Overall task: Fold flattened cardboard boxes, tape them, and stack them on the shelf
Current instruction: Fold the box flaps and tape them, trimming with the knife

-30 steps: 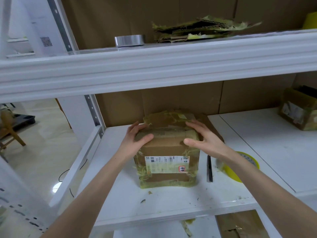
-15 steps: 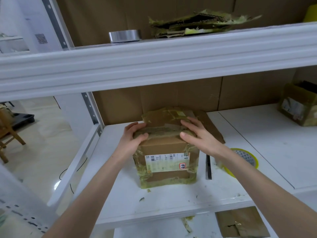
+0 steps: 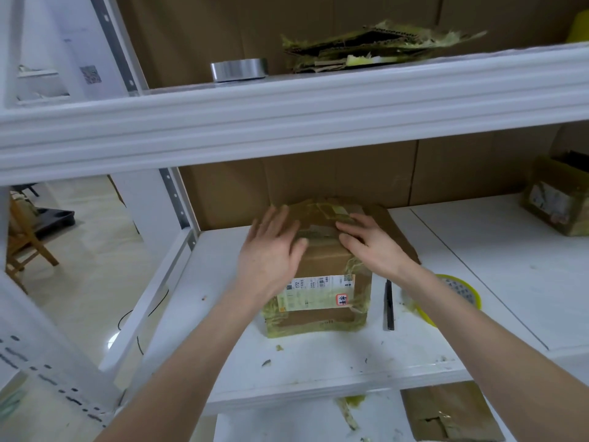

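Note:
A brown cardboard box (image 3: 322, 291) with yellowish tape and a white shipping label stands upright on the white middle shelf (image 3: 318, 362). My left hand (image 3: 272, 253) lies flat and spread over the box's top left corner, blurred by motion. My right hand (image 3: 371, 242) presses flat on the top right, fingers pointing left along the taped flaps. One flap (image 3: 396, 231) sticks out to the right behind my right hand. A yellow tape roll (image 3: 459, 291) lies on the shelf just right of my right forearm.
A black pen or knife (image 3: 389, 304) lies beside the box. On the upper shelf sit a grey tape roll (image 3: 238, 69) and flattened cardboard (image 3: 373, 47). Another taped box (image 3: 557, 199) stands far right. Cardboard (image 3: 449, 413) lies on the lower shelf. A wooden chair (image 3: 22, 240) stands at left.
My left hand has let go of the box's left corner and now lies flat and spread over the top. My right hand stays pressed on the top.

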